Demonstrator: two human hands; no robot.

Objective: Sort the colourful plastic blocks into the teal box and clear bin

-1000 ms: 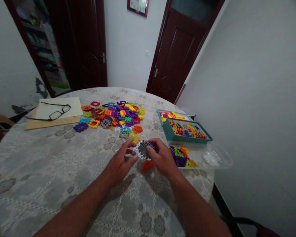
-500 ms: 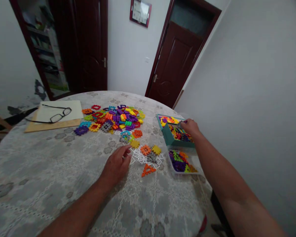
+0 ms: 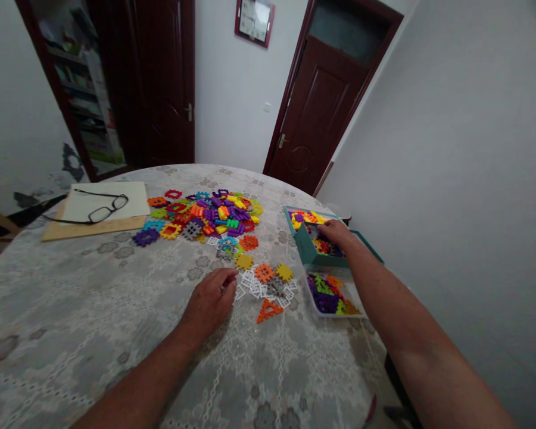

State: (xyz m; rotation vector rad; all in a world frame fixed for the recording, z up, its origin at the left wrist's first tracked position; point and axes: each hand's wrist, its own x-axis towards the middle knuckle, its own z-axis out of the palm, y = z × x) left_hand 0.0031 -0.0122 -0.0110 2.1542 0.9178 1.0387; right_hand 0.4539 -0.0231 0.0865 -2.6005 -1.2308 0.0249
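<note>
My left hand (image 3: pixel 211 298) rests on the tablecloth with its fingers loosely bent and the thumb apart, holding nothing. Close to its fingertips are white square lattice pieces (image 3: pixel 255 285), a yellow square piece (image 3: pixel 244 261) and an orange square piece (image 3: pixel 264 273). An orange triangular piece (image 3: pixel 268 310) lies nearer to me. My right hand (image 3: pixel 338 232) reaches down into a green box (image 3: pixel 310 253) of colourful plastic building pieces (image 3: pixel 322 246). Its fingertips are hidden there, so I cannot make out whether they hold a piece.
A clear plastic tray (image 3: pixel 339 314) of purple, green and orange pieces stands before the box. A large heap of building pieces (image 3: pixel 214 211) covers the table's far middle. Eyeglasses (image 3: pixel 102 213) lie on paper over a board (image 3: pixel 93 231) at left. A wall (image 3: pixel 464 179) rises at right.
My right hand has shifted slightly left and deeper over the green box. More of the box's right side shows now. My left hand has barely moved.
</note>
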